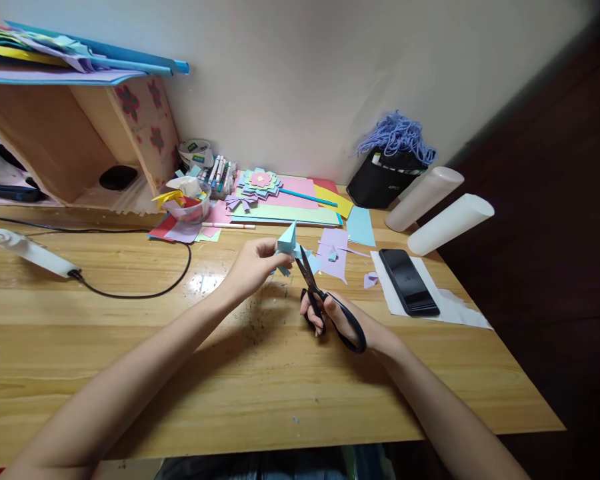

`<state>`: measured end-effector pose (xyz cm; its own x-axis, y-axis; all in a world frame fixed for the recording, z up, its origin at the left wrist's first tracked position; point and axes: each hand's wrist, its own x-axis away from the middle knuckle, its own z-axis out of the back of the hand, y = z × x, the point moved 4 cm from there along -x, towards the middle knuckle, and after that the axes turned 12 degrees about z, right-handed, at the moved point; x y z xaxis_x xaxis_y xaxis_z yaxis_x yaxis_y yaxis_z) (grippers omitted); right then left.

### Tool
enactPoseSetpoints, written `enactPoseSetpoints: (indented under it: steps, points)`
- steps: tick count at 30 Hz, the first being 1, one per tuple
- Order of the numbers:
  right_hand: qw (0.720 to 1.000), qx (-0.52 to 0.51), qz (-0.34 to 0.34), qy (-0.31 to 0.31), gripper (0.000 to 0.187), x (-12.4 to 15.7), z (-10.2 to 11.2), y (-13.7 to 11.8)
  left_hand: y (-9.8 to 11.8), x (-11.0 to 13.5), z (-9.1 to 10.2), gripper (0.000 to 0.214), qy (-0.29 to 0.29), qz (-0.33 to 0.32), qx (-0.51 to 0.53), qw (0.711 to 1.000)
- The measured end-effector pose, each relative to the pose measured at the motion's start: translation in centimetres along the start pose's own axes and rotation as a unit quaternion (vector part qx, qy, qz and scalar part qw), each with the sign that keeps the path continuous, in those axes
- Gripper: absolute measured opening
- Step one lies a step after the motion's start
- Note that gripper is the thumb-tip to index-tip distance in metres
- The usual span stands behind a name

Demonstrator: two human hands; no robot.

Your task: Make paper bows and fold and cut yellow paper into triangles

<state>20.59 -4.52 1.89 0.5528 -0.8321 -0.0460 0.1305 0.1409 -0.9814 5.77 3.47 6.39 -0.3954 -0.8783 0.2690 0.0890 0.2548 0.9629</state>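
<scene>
My left hand pinches a folded light blue paper piece above the wooden desk. My right hand grips black scissors by the handles, fingers through the loops. The blades point up and away, and their tips meet the lower edge of the blue paper. Small blue scraps hang under the paper beside the blades.
Purple paper scraps and a black phone on white paper lie to the right. Coloured paper sheets with a paper flower, a scrap bowl, markers, a black bag with yarn, two white rolls and a corded device ring the back.
</scene>
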Motion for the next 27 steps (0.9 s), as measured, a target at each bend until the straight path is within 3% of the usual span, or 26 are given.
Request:
enactPoseSetpoints:
  steps: [13,27]
  points:
    - [0.997,-0.045,-0.053,0.041,0.076,-0.2,-0.3,0.0,-0.7,-0.1,-0.4,0.009,-0.017,0.038,-0.016,0.999]
    - [0.997,0.001,-0.025,0.074,0.071,-0.2,-0.5,1.2,-1.0,-0.4,-0.3,0.01,-0.019,0.038,0.022,0.999]
